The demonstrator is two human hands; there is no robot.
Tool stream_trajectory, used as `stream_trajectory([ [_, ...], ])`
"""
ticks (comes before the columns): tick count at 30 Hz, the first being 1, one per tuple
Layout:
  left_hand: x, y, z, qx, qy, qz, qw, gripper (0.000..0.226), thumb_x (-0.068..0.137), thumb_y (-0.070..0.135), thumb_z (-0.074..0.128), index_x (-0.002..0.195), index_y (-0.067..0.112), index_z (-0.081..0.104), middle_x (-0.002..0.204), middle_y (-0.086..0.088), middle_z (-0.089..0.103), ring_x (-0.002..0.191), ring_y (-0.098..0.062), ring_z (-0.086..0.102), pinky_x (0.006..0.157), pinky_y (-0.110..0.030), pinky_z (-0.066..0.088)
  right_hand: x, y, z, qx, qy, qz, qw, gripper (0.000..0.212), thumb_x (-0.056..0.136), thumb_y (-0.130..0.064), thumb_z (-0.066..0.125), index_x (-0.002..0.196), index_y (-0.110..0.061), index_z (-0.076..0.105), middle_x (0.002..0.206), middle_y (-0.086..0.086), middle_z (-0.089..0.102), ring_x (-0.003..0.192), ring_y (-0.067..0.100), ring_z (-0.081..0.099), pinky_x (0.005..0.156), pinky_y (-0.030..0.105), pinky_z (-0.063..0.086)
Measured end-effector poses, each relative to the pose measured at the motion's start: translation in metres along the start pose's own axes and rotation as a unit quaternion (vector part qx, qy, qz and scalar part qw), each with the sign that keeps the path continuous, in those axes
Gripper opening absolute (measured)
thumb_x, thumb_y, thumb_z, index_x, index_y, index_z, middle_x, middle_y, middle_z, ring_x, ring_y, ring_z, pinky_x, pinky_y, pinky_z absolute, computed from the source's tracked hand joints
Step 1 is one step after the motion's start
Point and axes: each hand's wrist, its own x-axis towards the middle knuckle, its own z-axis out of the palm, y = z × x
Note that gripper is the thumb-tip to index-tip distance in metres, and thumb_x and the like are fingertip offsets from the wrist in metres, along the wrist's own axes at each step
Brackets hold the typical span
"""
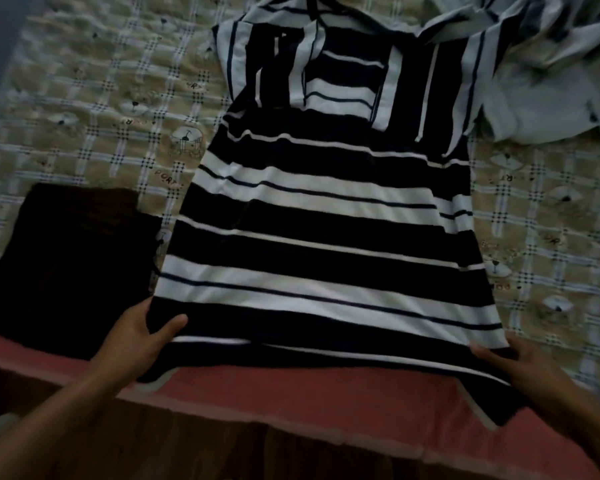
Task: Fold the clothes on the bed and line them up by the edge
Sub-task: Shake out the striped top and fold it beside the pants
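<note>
The striped shirt (326,244) lies flat on the bed (101,116), stretching away from both hands, its sleeves turned in across the chest at the far end. That narrowing looks deliberate: the body is now one long panel, ready, I would judge, to be doubled over from the hem. The hem hangs just past the pink edge (326,389) of the mattress, which puts both corners within easy reach.

The left hand (142,337) pinches the near left corner, thumb lying on top of the cloth and the fingers tucked beneath. The right hand (523,365) grips the opposite corner the same way, thumb over the fabric. The forearms come in low from either side, wrists roughly level, spreading the hem taut between them.

Just outside the left hand sits a folded black garment (66,268) near the edge. Far beyond the right hand, a rumpled pile of clothes (541,81) waits.
</note>
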Motion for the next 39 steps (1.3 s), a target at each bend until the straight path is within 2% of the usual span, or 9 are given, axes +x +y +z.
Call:
stream_trajectory([
  [6, 0.023, -0.005, -0.013, 0.254, 0.038, -0.01, 0.966, 0.032, 0.083, 0.045, 0.069, 0.102, 0.041, 0.044, 0.093, 0.016, 0.059, 0.079, -0.01, 0.063, 0.066, -0.035, 0.054, 0.015, -0.029, -0.021, -0.349, 0.02, 0.033, 0.936, 0.046, 0.072, -0.053, 0.073, 0.095, -0.017, 0.055, 0.087, 0.002, 0.064, 0.079, 0.02, 0.063, 0.066, 0.032, 0.049],
  [10, 0.085, 0.042, -0.017, 0.283, 0.112, 0.12, 0.945, 0.041, 0.08, 0.033, 0.073, 0.114, 0.018, 0.055, 0.105, -0.002, 0.057, 0.099, -0.028, 0.057, 0.079, -0.043, 0.05, 0.037, -0.109, -0.022, -0.318, 0.128, -0.117, 0.932, 0.034, 0.087, -0.04, 0.068, 0.112, -0.027, 0.048, 0.093, -0.004, 0.062, 0.081, 0.015, 0.061, 0.07, 0.038, 0.053],
  [15, 0.189, 0.146, -0.01, 0.244, 0.131, 0.219, 0.935, 0.04, 0.087, 0.026, 0.07, 0.12, 0.008, 0.057, 0.112, -0.012, 0.053, 0.106, -0.032, 0.05, 0.085, -0.043, 0.044, 0.091, -0.231, -0.007, -0.326, 0.195, -0.308, 0.872, 0.055, 0.084, -0.032, 0.072, 0.13, -0.014, 0.049, 0.11, 0.005, 0.055, 0.097, 0.021, 0.055, 0.079, 0.034, 0.045],
  [21, 0.3, 0.251, -0.007, 0.276, 0.138, 0.289, 0.906, 0.045, 0.095, 0.031, 0.056, 0.133, 0.008, 0.053, 0.132, -0.015, 0.051, 0.122, -0.036, 0.047, 0.1, -0.047, 0.043, 0.143, -0.346, -0.005, -0.502, 0.195, -0.327, 0.777, 0.063, 0.084, -0.038, 0.07, 0.137, -0.021, 0.041, 0.128, 0.006, 0.042, 0.12, 0.028, 0.046, 0.093, 0.04, 0.046],
  [26, 0.365, 0.294, -0.004, 0.388, 0.063, 0.284, 0.874, 0.046, 0.101, 0.033, 0.042, 0.144, 0.017, 0.04, 0.144, -0.009, 0.041, 0.132, -0.034, 0.037, 0.105, -0.048, 0.039, 0.192, -0.411, -0.014, -0.565, 0.112, -0.236, 0.783, 0.06, 0.09, -0.041, 0.064, 0.14, -0.016, 0.045, 0.139, 0.009, 0.046, 0.125, 0.028, 0.047, 0.093, 0.031, 0.042],
  [30, 0.398, 0.304, -0.002, 0.461, 0.027, 0.325, 0.825, 0.047, 0.1, 0.037, 0.041, 0.143, 0.018, 0.039, 0.145, -0.007, 0.039, 0.131, -0.031, 0.037, 0.104, -0.047, 0.039, 0.225, -0.437, -0.032, -0.524, 0.19, -0.291, 0.777, 0.072, 0.085, -0.028, 0.067, 0.146, -0.01, 0.033, 0.153, 0.011, 0.032, 0.138, 0.03, 0.038, 0.107, 0.033, 0.037],
  [33, 0.418, 0.308, -0.005, 0.499, 0.041, 0.337, 0.797, 0.063, 0.096, 0.051, 0.045, 0.15, 0.022, 0.03, 0.157, -0.006, 0.025, 0.143, -0.032, 0.025, 0.112, -0.048, 0.032, 0.235, -0.443, -0.046, -0.506, 0.252, -0.347, 0.748, 0.092, 0.084, -0.024, 0.07, 0.155, -0.011, 0.013, 0.162, 0.011, 0.014, 0.148, 0.027, 0.02, 0.117, 0.033, 0.022],
  [36, 0.434, 0.317, -0.007, 0.527, 0.096, 0.304, 0.788, 0.098, 0.082, 0.07, 0.054, 0.156, 0.025, 0.01, 0.164, -0.009, 0.005, 0.15, -0.036, 0.005, 0.119, -0.055, 0.017, 0.245, -0.441, -0.052, -0.58, 0.203, -0.345, 0.71, 0.088, 0.078, -0.033, 0.076, 0.149, -0.017, 0.028, 0.147, 0.011, 0.04, 0.131, 0.031, 0.042, 0.104, 0.039, 0.038],
  [39, 0.442, 0.33, -0.011, 0.486, 0.096, 0.24, 0.835, 0.133, 0.063, 0.076, 0.07, 0.155, 0.021, -0.008, 0.163, -0.017, 0.004, 0.149, -0.041, 0.009, 0.117, -0.056, 0.02, 0.253, -0.433, -0.046, -0.577, 0.208, -0.346, 0.71, 0.055, 0.084, -0.026, 0.069, 0.132, -0.016, 0.043, 0.126, 0.011, 0.054, 0.113, 0.032, 0.054, 0.088, 0.036, 0.046],
])
